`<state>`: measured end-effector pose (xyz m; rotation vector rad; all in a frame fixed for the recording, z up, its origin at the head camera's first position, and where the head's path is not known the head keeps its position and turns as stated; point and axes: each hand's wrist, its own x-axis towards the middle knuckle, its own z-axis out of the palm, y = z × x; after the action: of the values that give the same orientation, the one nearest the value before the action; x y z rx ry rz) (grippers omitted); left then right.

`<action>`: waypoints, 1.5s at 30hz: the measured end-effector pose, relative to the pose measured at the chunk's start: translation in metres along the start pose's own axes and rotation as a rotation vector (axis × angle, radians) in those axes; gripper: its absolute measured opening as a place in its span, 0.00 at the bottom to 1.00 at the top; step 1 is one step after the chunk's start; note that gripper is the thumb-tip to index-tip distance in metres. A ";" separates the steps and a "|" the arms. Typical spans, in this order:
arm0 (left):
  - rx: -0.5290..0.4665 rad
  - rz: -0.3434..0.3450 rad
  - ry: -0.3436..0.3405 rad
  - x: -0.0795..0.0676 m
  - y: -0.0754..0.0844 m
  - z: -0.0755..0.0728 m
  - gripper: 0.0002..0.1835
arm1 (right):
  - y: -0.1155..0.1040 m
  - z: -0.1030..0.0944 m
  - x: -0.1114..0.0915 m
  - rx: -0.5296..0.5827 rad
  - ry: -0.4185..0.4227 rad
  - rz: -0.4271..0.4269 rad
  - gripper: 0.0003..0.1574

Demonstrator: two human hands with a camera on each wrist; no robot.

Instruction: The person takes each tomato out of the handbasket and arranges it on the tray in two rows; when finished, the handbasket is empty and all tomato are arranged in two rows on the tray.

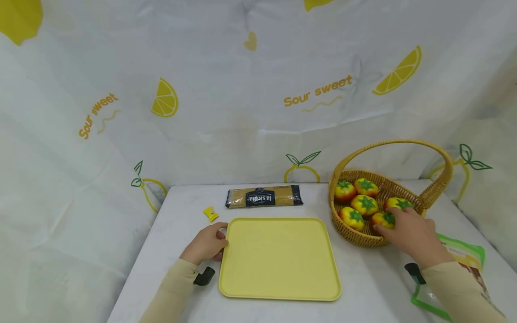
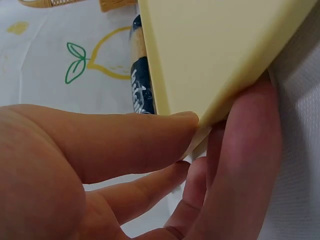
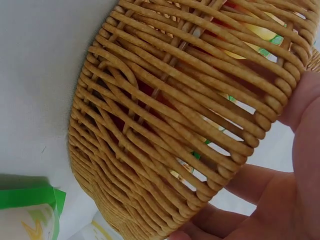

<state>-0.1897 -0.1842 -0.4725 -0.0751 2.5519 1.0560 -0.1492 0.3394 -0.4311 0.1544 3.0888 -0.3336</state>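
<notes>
On a white table, the left hand (image 1: 207,244) is seen pinching the near-left edge of a pale yellow tray (image 1: 278,258); in the left wrist view the thumb (image 2: 125,137) is pressed on top of the rim and the fingers (image 2: 245,165) are curled beneath it. The tray is laid flat at the middle of the table.

To the right, the right hand (image 1: 412,233) is reached over the near rim of a wicker basket (image 1: 363,235), with its fingers laid on a toy tomato (image 1: 383,219); whether that tomato is actually gripped cannot be told. Five more tomatoes of the same kind, orange-yellow with green tops, are held in the basket, which is arched by a tall handle.

Beyond the tray, at the far side, a packet of spaghetti (image 1: 264,196) is laid lengthwise. A small yellow wrapped piece (image 1: 210,213) is placed just left of it, near the left hand. A green-edged bag (image 1: 460,264) is partly covered by the right forearm at the near right. A lemon-printed cloth (image 1: 242,89) is hung behind everything.
</notes>
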 end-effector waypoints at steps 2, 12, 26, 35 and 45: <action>-0.018 -0.012 -0.011 0.000 -0.002 0.000 0.32 | -0.002 0.000 0.002 0.004 -0.005 0.003 0.51; -0.113 -0.021 -0.042 0.000 -0.010 -0.005 0.33 | -0.014 -0.011 0.003 0.032 0.022 -0.016 0.52; -0.146 -0.021 -0.047 0.000 -0.014 -0.007 0.33 | -0.081 -0.037 -0.015 0.233 0.090 -0.150 0.54; -0.163 0.006 -0.062 0.002 -0.013 -0.007 0.33 | -0.142 -0.014 -0.012 0.346 0.129 -0.292 0.47; -0.153 0.016 -0.083 0.000 -0.006 -0.003 0.33 | -0.191 0.038 0.006 0.479 0.042 -0.366 0.43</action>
<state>-0.1898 -0.1903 -0.4746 -0.0506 2.3985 1.2333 -0.1739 0.1465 -0.4286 -0.4047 2.9983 -1.0881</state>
